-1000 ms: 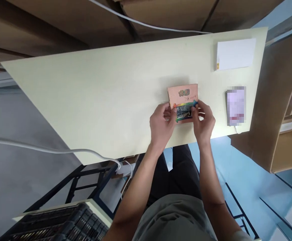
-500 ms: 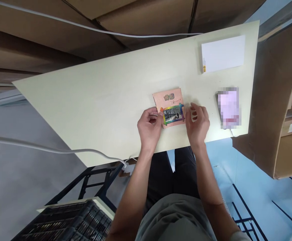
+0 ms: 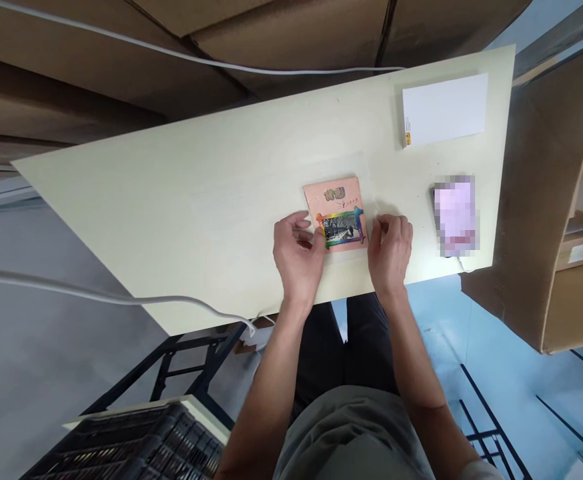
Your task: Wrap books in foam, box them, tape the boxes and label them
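Note:
A small pink booklet [image 3: 339, 197] lies on the table, its cover showing dark lettering and a black-and-white picture in a rainbow-coloured frame. Faint, see-through edges of what looks like a clear plastic sleeve [image 3: 349, 257] show around it. My left hand [image 3: 299, 257] is at the booklet's left edge, thumb on the cover and the other fingers curled beside it. Just right of the booklet, my right hand [image 3: 390, 253] has its fingers pinched together at the sleeve's side; the fingertips' exact hold is partly hidden.
On the pale table [image 3: 196, 200], a white box [image 3: 445, 110] lies at the back right, with a blurred pinkish phone-like object [image 3: 455, 217] nearer me. Cardboard boxes [image 3: 291, 40] line the far side. A large open carton [image 3: 546, 200] stands right; a black crate [image 3: 161, 440] sits lower left.
My right hand's fingers have closed from a looser, spread shape and dropped slightly. The booklet has shifted slightly left in view, and the clear sleeve's edges show more. My left hand stays at the booklet's edge.

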`<move>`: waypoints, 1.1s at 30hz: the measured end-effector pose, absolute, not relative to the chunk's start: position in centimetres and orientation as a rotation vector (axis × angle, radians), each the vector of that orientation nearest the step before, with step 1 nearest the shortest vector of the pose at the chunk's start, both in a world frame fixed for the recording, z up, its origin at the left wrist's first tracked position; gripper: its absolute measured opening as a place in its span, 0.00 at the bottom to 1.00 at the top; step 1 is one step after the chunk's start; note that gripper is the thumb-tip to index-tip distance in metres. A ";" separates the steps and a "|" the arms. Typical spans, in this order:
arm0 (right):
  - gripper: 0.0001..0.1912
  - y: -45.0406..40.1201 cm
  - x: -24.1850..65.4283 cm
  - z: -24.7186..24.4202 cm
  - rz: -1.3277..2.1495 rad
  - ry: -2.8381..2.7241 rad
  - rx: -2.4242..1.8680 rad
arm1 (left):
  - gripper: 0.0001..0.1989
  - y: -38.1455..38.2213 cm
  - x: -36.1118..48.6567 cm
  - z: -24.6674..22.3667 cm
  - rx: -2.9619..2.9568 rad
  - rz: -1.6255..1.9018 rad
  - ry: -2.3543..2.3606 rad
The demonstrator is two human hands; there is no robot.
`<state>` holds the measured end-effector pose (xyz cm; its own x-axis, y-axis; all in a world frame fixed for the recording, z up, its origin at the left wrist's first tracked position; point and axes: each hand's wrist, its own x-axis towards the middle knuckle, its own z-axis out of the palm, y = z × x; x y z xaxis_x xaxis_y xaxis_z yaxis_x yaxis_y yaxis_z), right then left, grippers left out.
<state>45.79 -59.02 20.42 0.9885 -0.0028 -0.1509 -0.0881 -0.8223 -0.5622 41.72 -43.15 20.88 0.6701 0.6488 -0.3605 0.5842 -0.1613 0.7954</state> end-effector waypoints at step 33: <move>0.14 -55.8 45.2 22.2 0.369 0.070 -2.247 | 0.05 -43.6 43.6 21.6 2.101 0.059 0.689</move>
<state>45.21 -55.78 22.18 0.9551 0.0731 -0.2870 -0.1732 -0.6483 -0.7414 43.59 -43.62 21.61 0.8439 0.4942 -0.2089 0.4512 -0.4429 0.7748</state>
